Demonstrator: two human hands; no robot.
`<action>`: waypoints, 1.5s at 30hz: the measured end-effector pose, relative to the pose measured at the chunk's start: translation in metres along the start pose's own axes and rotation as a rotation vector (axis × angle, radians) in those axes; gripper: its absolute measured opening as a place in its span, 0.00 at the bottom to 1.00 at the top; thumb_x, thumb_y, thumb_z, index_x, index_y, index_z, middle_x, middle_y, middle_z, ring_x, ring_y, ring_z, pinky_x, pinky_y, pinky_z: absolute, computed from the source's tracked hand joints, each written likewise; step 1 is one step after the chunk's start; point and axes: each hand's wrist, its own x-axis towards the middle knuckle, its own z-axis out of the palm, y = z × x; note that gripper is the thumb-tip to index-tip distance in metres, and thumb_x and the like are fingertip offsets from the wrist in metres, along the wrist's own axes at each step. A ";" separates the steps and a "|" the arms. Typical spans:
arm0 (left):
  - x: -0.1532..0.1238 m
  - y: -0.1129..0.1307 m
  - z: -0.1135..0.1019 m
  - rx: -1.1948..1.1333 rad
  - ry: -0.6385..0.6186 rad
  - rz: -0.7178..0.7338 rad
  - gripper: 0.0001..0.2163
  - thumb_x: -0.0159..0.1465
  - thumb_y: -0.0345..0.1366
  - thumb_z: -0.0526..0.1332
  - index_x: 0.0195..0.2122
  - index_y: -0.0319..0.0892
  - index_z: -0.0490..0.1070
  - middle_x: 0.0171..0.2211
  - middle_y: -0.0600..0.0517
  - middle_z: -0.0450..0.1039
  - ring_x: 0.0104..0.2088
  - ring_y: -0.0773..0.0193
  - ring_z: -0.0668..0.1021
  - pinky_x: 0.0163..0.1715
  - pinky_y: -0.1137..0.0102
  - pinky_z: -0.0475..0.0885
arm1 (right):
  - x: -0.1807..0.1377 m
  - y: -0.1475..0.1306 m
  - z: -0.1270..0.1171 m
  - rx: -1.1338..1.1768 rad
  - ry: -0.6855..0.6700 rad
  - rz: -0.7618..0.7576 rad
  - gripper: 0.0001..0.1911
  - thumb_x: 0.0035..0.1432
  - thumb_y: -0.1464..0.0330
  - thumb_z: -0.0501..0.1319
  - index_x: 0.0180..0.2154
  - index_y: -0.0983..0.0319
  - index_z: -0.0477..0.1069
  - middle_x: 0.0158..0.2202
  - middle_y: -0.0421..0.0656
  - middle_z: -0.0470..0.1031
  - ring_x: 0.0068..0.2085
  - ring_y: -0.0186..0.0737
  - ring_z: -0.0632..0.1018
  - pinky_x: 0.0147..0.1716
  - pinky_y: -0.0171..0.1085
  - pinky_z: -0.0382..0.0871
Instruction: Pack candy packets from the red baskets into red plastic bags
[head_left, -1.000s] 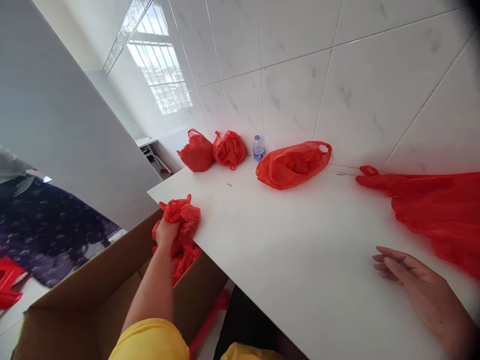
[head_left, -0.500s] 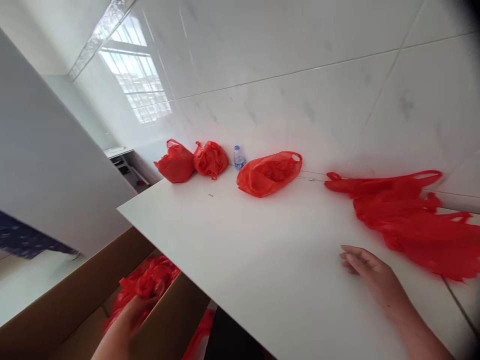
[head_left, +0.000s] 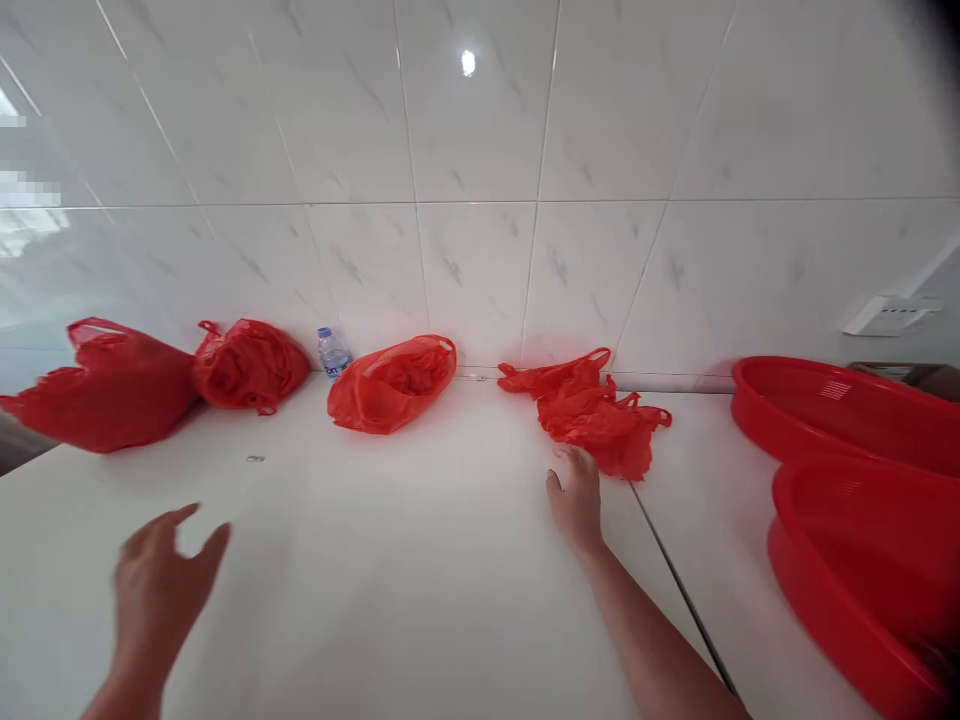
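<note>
My left hand [head_left: 161,585] hovers over the white table [head_left: 390,560] at the lower left, fingers spread, holding nothing. My right hand [head_left: 577,500] rests palm down on the table, fingertips at the near edge of a loose pile of flat red plastic bags [head_left: 592,410]. A stuffed red bag [head_left: 390,385] lies on its side by the tiled wall. Two more filled red bags [head_left: 105,385] [head_left: 251,362] sit at the left by the wall.
A small water bottle [head_left: 331,350] stands against the wall between the bags. Two red plastic basins [head_left: 847,410] [head_left: 870,560] sit on the right, on a second tabletop past a seam. A white wall socket [head_left: 889,312] is at the right.
The view swung right, away from the cardboard box. My left hand came up out of the box, empty, over the table. My right hand now touches the pile of flat red bags.
</note>
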 end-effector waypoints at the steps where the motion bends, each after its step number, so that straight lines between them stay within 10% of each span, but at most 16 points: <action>1: -0.006 0.027 0.015 -0.042 0.013 0.098 0.18 0.61 0.48 0.51 0.52 0.54 0.58 0.60 0.58 0.59 0.61 0.60 0.61 0.58 0.64 0.58 | 0.004 0.003 -0.003 -0.063 0.043 -0.001 0.20 0.56 0.67 0.52 0.50 0.63 0.65 0.56 0.53 0.61 0.57 0.52 0.62 0.53 0.50 0.59; 5: -0.052 0.116 0.076 -0.028 -0.290 0.389 0.21 0.61 0.44 0.52 0.55 0.44 0.61 0.61 0.45 0.58 0.62 0.51 0.58 0.60 0.53 0.52 | 0.018 0.022 -0.017 -0.275 0.161 0.104 0.28 0.55 0.67 0.53 0.58 0.65 0.57 0.62 0.58 0.51 0.61 0.59 0.55 0.54 0.55 0.55; 10: -0.108 0.187 0.111 -0.072 -0.477 0.712 0.24 0.63 0.45 0.52 0.59 0.44 0.60 0.65 0.43 0.50 0.65 0.47 0.52 0.60 0.48 0.45 | 0.016 0.031 -0.023 -0.466 0.044 0.241 0.26 0.54 0.70 0.51 0.55 0.68 0.60 0.49 0.63 0.67 0.53 0.65 0.64 0.46 0.60 0.57; 16: -0.141 0.245 0.116 -0.548 -0.595 0.695 0.30 0.64 0.48 0.50 0.65 0.44 0.44 0.58 0.42 0.64 0.61 0.54 0.63 0.60 0.52 0.50 | -0.028 -0.025 0.004 -0.229 -0.227 -0.193 0.17 0.56 0.73 0.53 0.49 0.60 0.65 0.39 0.48 0.72 0.41 0.46 0.72 0.40 0.42 0.66; 22: -0.141 0.259 0.117 -0.815 -0.650 0.403 0.28 0.62 0.42 0.56 0.62 0.46 0.49 0.50 0.47 0.71 0.52 0.59 0.73 0.51 0.62 0.67 | -0.054 -0.056 0.017 -0.086 -0.459 -0.327 0.08 0.57 0.76 0.54 0.32 0.61 0.70 0.32 0.41 0.72 0.34 0.38 0.73 0.33 0.34 0.66; 34: -0.124 0.262 0.137 -0.730 -0.352 0.528 0.35 0.56 0.35 0.61 0.63 0.46 0.46 0.61 0.42 0.52 0.60 0.52 0.61 0.56 0.56 0.62 | -0.033 -0.041 0.009 -0.192 -0.351 -0.233 0.11 0.55 0.77 0.54 0.30 0.59 0.71 0.31 0.41 0.72 0.35 0.39 0.71 0.36 0.37 0.65; 39: -0.117 0.283 0.140 -0.573 -0.165 0.738 0.37 0.55 0.34 0.63 0.64 0.49 0.47 0.66 0.43 0.40 0.64 0.46 0.52 0.57 0.50 0.58 | -0.023 -0.034 0.013 -0.223 -0.314 -0.182 0.08 0.54 0.75 0.56 0.31 0.59 0.73 0.31 0.42 0.71 0.36 0.40 0.71 0.37 0.37 0.64; 45: -0.108 0.294 0.155 -0.503 -0.233 1.037 0.12 0.57 0.27 0.57 0.38 0.47 0.74 0.56 0.47 0.64 0.58 0.48 0.63 0.54 0.53 0.63 | -0.008 -0.013 0.016 -0.268 -0.261 -0.159 0.11 0.57 0.74 0.54 0.33 0.58 0.74 0.33 0.42 0.72 0.37 0.40 0.71 0.39 0.38 0.63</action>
